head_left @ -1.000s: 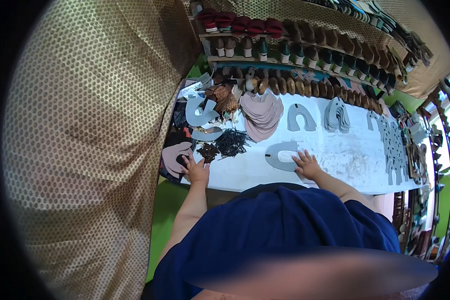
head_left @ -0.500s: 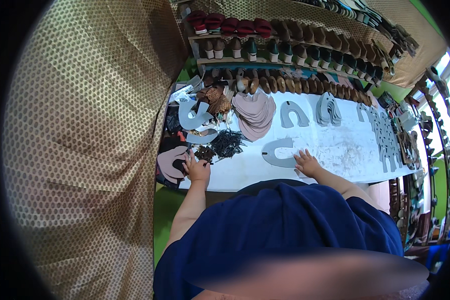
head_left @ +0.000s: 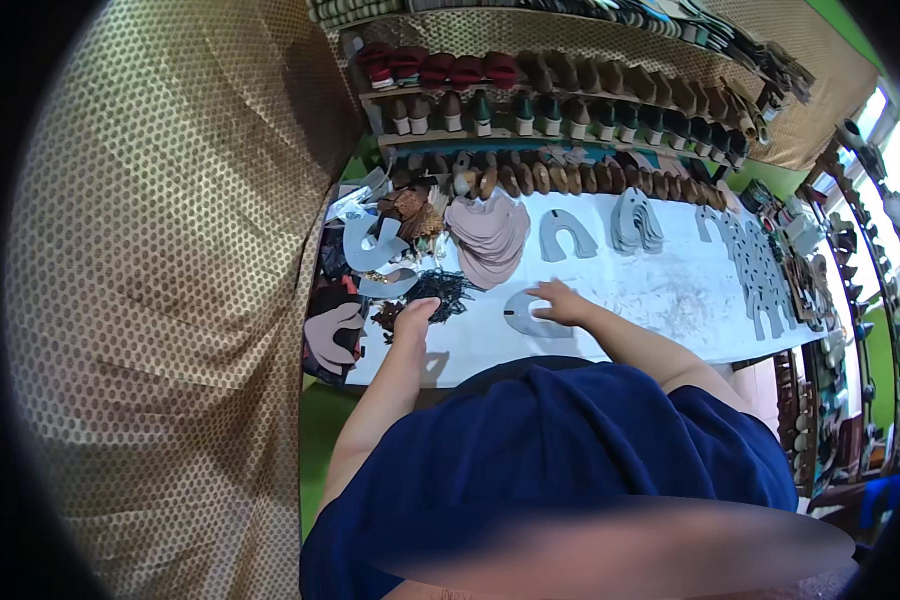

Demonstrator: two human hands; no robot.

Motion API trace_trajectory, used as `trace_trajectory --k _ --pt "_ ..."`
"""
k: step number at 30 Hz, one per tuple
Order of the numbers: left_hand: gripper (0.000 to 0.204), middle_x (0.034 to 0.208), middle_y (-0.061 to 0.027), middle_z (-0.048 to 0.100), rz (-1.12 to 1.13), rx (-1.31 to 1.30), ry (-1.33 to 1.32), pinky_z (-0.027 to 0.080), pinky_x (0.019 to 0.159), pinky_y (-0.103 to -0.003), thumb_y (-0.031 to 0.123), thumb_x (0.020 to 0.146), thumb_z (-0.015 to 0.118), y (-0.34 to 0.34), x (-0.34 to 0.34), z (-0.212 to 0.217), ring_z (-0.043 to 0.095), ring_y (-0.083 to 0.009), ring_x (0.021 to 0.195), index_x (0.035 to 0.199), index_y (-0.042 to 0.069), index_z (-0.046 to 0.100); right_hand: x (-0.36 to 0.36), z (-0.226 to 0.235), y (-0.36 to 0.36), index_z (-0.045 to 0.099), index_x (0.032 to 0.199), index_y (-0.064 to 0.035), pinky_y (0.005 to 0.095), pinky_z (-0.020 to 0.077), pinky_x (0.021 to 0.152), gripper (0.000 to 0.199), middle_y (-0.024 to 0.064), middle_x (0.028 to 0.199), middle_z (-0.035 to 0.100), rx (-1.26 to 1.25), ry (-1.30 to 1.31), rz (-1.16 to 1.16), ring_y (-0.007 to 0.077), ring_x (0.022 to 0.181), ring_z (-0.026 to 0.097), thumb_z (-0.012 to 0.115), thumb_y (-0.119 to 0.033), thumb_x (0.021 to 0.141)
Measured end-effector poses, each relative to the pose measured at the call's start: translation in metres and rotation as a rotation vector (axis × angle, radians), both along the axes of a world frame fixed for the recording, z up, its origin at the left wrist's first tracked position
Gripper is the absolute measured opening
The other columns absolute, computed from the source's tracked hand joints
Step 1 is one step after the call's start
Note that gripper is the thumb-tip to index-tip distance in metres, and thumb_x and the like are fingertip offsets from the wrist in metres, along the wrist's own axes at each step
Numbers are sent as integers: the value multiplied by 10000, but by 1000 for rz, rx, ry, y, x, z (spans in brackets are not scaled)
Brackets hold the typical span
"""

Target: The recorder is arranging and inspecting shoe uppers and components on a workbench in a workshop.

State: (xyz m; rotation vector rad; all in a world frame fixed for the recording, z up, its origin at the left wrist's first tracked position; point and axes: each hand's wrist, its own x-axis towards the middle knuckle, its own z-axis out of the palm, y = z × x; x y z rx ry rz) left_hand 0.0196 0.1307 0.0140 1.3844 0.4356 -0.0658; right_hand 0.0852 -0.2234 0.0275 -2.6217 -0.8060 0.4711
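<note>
My right hand (head_left: 562, 303) reaches over a flat grey U-shaped piece (head_left: 523, 317) with a small dark mark at its bend. The fingers are stretched out, and they cover part of the piece. My left hand (head_left: 416, 318) hovers edge-on at the near side of a tangle of thin black strips (head_left: 444, 290); its fingers are mostly hidden from view. Left of that hand lies a pinkish-beige curved piece (head_left: 326, 336). Beyond it are a curved grey piece (head_left: 390, 284) and a larger grey one (head_left: 367, 246).
On the white tabletop (head_left: 610, 345) lie a fanned stack of pinkish-beige pieces (head_left: 488, 240), a grey U-shaped stack (head_left: 567, 236), another grey stack (head_left: 635, 222) and spread grey pieces (head_left: 755, 270) at right. Shelves of shoes (head_left: 577, 115) stand behind; a patterned curtain (head_left: 180, 300) hangs left.
My left hand has lifted off the pinkish-beige piece and moved right toward the black strips. My right hand has gone farther left over the grey piece. The view has shifted slightly.
</note>
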Motion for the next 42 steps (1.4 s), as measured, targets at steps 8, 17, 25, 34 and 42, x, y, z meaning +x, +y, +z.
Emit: trace_trajectory --k 8,17,25,34,42 --pt "267 922 -18 661 -68 -125 -55 460 817 -344 240 878 741 -74 3 50 572 -158 908 1083 74 699 -28 84 75 764 1063 -92 340 536 715 273 121 952 729 682 225 -206 178 837 663 737 -277 864" --pt "161 1123 -40 642 -11 5 -105 331 1026 -323 181 882 741 -120 -1 32 528 -168 1119 989 62 731 -35 65 60 741 945 -43 270 481 629 180 30 835 695 983 278 -453 105 743 595 736 -207 873" --pt "297 1490 -346 378 -241 233 -41 336 1100 -424 268 872 735 -146 -6 24 243 -371 1486 1095 70 736 -2 26 23 760 936 -101 345 506 810 167 108 1016 711 596 167 -282 225 923 661 758 -217 816" --pt "1055 1646 -221 -61 -631 1028 400 148 1125 -699 578 782 710 -145 -28 -34 -31 -491 1496 1595 210 148 54 -37 -15 762 844 -200 753 173 1095 80 47 1401 542 -27 -81 43 338 1451 281 751 -234 772" --pt "1107 1662 -93 -148 -713 1170 495 -19 1132 -691 621 787 668 -144 -40 -42 -155 -434 1500 1603 259 15 90 -59 24 776 932 -200 733 190 1108 167 57 1458 490 -86 -186 333 378 1473 239 724 -245 781"
